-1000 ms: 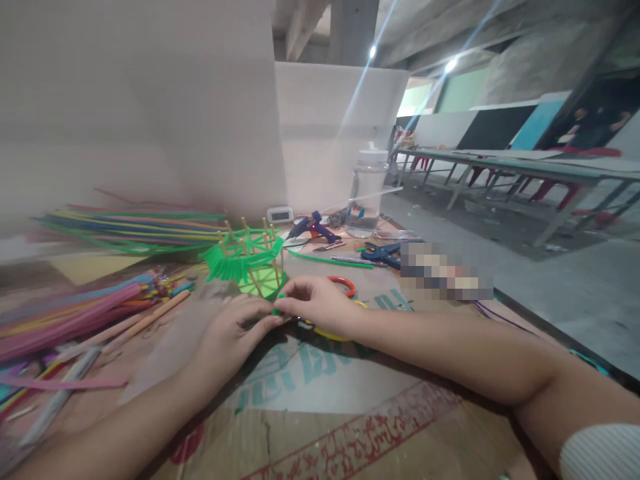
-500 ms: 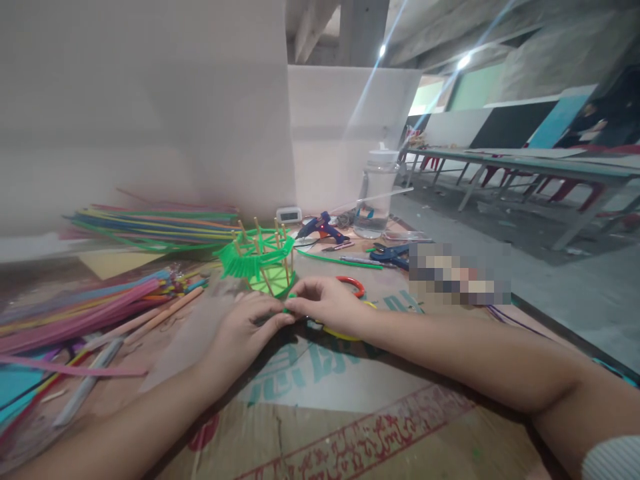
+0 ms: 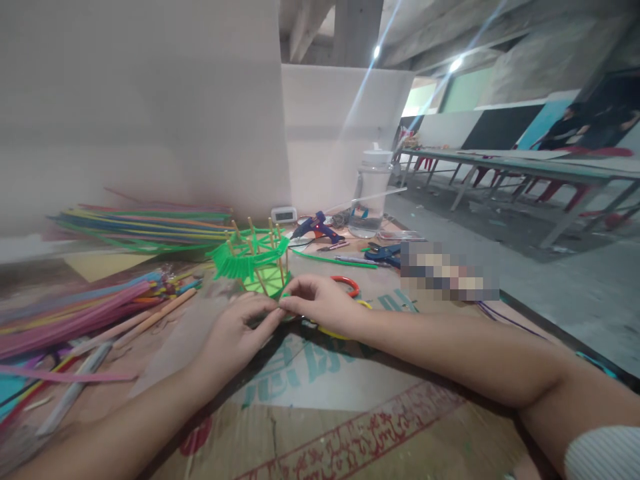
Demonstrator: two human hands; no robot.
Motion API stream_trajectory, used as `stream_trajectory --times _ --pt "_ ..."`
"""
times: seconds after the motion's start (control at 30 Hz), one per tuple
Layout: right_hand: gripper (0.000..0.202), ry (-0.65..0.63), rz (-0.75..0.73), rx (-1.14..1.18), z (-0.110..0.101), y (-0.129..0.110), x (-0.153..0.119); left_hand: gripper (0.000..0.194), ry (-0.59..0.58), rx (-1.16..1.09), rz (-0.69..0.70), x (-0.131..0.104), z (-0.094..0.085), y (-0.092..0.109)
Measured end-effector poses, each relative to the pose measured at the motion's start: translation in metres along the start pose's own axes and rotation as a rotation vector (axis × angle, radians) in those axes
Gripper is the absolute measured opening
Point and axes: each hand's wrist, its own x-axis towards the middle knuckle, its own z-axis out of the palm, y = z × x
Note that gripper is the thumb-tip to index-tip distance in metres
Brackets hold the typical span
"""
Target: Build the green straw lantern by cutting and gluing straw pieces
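Note:
My left hand [image 3: 250, 327] and my right hand [image 3: 317, 303] meet fingertip to fingertip above the cardboard. A small piece of green pipe cleaner [image 3: 285, 295] shows between the closed fingertips; most of it is hidden. Just beyond them stands a round green model [image 3: 250, 257] with thin wooden sticks rising from it, a fringed green ring above and a light green base below. Scissors with a red loop [image 3: 350, 285] and a yellow loop lie partly covered by my right hand and wrist.
Bundles of coloured pipe cleaners [image 3: 140, 223] lie on the left, near a grey marker [image 3: 75, 390]. A blue glue gun [image 3: 317, 228], a small white digital display [image 3: 283, 215] and a clear water jug [image 3: 370, 193] stand behind. Blue-handled pliers [image 3: 383, 255] lie to the right.
The whole view has shifted slightly, so things appear a little further left. Both hands stay together at the small green piece, with less of it showing now.

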Motion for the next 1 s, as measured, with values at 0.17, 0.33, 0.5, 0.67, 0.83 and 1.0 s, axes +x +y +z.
stream_trajectory --times 0.17,0.33,0.5,0.67,0.83,1.0 --pt "0.016 0.026 -0.060 -0.046 0.000 -0.001 0.000 0.029 0.000 -0.012 -0.029 0.001 0.000 0.001" --pt "0.027 0.074 -0.119 -0.172 -0.001 -0.004 -0.001 0.031 0.001 -0.034 -0.064 0.002 -0.002 0.001" --pt "0.029 -0.004 -0.384 -0.603 -0.011 -0.006 -0.003 0.031 0.020 -0.081 -0.116 0.003 -0.005 0.003" --pt "0.041 0.019 -0.427 -0.617 -0.013 -0.002 -0.006 0.030 0.082 -0.154 -0.166 0.005 -0.005 0.007" --pt "0.041 0.027 -0.509 -0.743 -0.010 -0.002 -0.006 0.026 0.081 -0.218 -0.196 0.005 -0.004 0.012" --pt "0.038 0.054 -0.558 -0.857 -0.006 -0.005 -0.007 0.029 0.062 -0.293 -0.260 0.005 -0.001 0.015"
